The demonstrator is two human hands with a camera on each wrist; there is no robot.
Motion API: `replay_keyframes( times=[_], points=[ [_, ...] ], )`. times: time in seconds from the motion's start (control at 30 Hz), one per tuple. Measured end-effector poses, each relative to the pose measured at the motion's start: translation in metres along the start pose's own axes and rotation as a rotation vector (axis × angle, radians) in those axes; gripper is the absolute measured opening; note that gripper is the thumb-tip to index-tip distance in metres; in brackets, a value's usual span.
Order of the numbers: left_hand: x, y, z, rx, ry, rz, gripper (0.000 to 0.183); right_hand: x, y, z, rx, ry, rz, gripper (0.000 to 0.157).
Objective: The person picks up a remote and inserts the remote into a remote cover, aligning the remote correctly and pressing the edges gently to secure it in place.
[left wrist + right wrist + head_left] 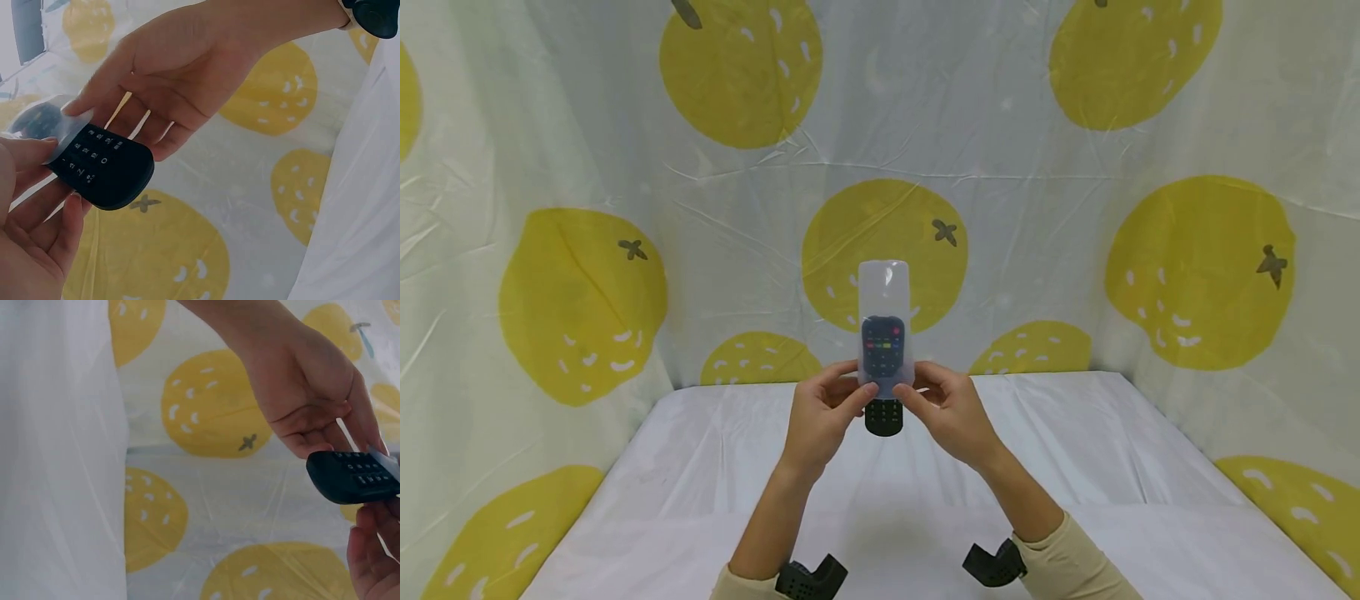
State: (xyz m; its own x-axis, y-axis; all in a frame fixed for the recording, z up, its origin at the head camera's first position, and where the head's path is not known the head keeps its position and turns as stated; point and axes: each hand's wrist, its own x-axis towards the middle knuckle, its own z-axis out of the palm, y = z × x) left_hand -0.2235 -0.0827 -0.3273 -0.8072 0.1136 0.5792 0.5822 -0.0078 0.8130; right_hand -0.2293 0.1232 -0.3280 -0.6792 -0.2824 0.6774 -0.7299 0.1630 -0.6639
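Note:
A dark remote control (883, 417) with rows of small buttons stands upright in front of me, partly inside a translucent plastic sleeve (883, 287). The sleeve's upper part extends above the remote, while the remote's lower end sticks out below it. My left hand (825, 406) pinches the sleeve's lower edge on the left, thumb in front and fingers behind. On the right, my right hand (953, 410) pinches the same edge in a matching way. In the left wrist view, both thumbs press the sleeve over the keypad end of the remote (112, 165).
Below the hands lies a white-covered table (880, 483). A pale curtain (1000, 250) printed with yellow fruit surrounds it at the back and both sides. Black wrist devices (812, 577) sit on both forearms near the beige sleeve cuffs.

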Motion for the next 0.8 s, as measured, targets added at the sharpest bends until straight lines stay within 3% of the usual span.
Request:
replay_keyframes(
  times=[0.17, 0.43, 0.8],
  points=[
    [-0.0008, 0.0016, 0.0025, 0.007, 0.034, 0.071, 0.035, -0.0001, 0.0025, 0.0018, -0.049, -0.060, -0.008, 0.032],
    [-0.0009, 0.0019, 0.0045, 0.027, 0.093, 0.101, 0.036, -0.0009, 0.0020, 0.0023, -0.093, -0.052, 0.017, 0.019],
    [-0.0005, -0.0001, 0.0032, 0.000, 0.138, 0.135, 0.034, -0.0014, 0.0027, 0.0063, 0.046, -0.063, 0.096, 0.024]
  ],
)
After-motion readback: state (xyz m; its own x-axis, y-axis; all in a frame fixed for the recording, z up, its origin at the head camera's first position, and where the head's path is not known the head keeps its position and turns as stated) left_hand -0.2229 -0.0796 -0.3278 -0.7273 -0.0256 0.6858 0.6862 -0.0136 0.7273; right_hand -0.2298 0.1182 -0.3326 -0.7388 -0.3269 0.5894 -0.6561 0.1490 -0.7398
